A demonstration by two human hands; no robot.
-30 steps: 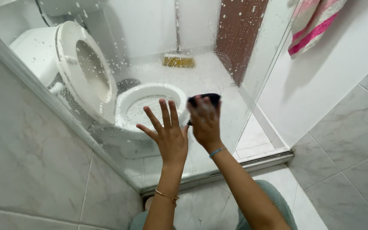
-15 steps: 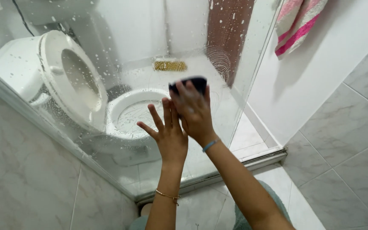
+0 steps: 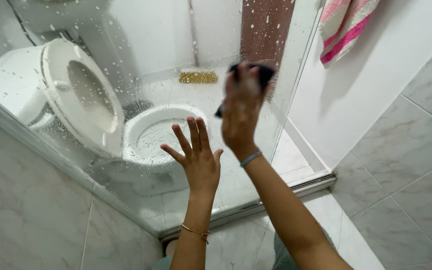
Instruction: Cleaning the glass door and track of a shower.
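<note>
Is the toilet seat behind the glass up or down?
Up. The toilet seat stands raised against the tank, and the bowl is uncovered.

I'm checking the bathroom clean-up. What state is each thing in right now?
Glass panel: wet, speckled with droplets and suds.
Toilet seat: raised.
Toilet bowl: uncovered.
Left hand: open, fingers spread flat on the glass.
Right hand: closed on a dark sponge, blurred.
Striped towel: hanging.

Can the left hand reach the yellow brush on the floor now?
Probably not. The left hand lies flat on the glass panel, and the yellow brush is behind that glass, beyond the toilet.
</note>
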